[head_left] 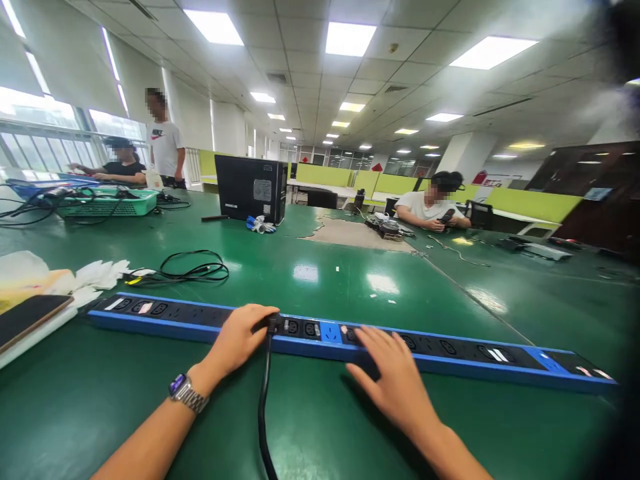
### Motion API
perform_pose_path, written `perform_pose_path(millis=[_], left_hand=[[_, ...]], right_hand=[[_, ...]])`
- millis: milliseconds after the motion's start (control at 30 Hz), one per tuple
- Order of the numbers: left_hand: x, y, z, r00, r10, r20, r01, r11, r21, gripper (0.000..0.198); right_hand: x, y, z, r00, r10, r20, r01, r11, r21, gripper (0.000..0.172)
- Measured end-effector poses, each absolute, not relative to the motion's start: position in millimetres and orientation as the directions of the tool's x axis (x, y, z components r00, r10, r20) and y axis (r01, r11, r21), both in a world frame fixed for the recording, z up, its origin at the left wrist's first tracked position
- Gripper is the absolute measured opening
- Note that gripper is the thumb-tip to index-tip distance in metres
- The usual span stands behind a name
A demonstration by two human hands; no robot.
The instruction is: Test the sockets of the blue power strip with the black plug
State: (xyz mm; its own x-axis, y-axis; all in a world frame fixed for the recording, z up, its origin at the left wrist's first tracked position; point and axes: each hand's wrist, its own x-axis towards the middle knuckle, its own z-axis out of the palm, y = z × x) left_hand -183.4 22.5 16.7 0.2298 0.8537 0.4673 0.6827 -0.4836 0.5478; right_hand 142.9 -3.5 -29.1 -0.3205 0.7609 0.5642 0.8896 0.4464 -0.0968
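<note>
A long blue and black power strip lies across the green table in front of me, with rows of sockets along its top. My left hand is closed around a black plug at a socket near the strip's middle. Whether the plug is fully seated cannot be seen. From the plug a thick black cable runs down toward me over the table. Resting on the strip right of the middle, my right hand has its fingers spread and holds nothing.
Behind the strip lies a coiled black cable. A phone and white wrapping are at the left. Farther back stand a green basket, a black computer case and gloves. Other people sit or stand around the table.
</note>
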Motion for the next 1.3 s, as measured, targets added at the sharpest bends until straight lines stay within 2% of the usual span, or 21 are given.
perform_pose_path(millis=[67,133,267,433,767,933,1167,1300], left_hand=[[-169,24,22,0.143,0.832,0.536,0.591,-0.506,0.628,0.031],[-137,24,27,0.119,0.811,0.572,0.542,-0.536,0.648,0.032],[-39,27,26,0.3,0.819,0.49,0.535,-0.569,0.625,0.03],[38,35,17,0.385,0.836,0.39,0.601,-0.548,0.582,0.031],[46,32,18,0.459,0.808,0.369,0.603,-0.588,0.538,0.029],[46,30,19,0.475,0.801,0.365,0.629,-0.599,0.496,0.026],[38,36,17,0.44,0.81,0.388,0.59,-0.586,0.555,0.027],[39,35,19,0.446,0.814,0.373,0.606,-0.581,0.543,0.025]], right_hand=[[193,-7,-40,-0.221,0.769,0.6,0.941,0.329,-0.076,0.061],[225,-8,-49,-0.182,0.774,0.607,0.956,0.284,-0.076,0.067],[236,-7,-58,-0.13,0.761,0.636,0.953,0.273,-0.132,0.072],[230,-6,-58,-0.129,0.757,0.641,0.938,0.302,-0.168,0.064],[216,-9,-45,-0.024,0.783,0.621,0.908,0.277,-0.314,0.058],[215,-9,-37,-0.04,0.803,0.594,0.887,0.302,-0.349,0.056],[215,-6,-37,-0.016,0.803,0.596,0.882,0.292,-0.37,0.049],[213,-5,-37,0.009,0.812,0.584,0.876,0.275,-0.395,0.047]])
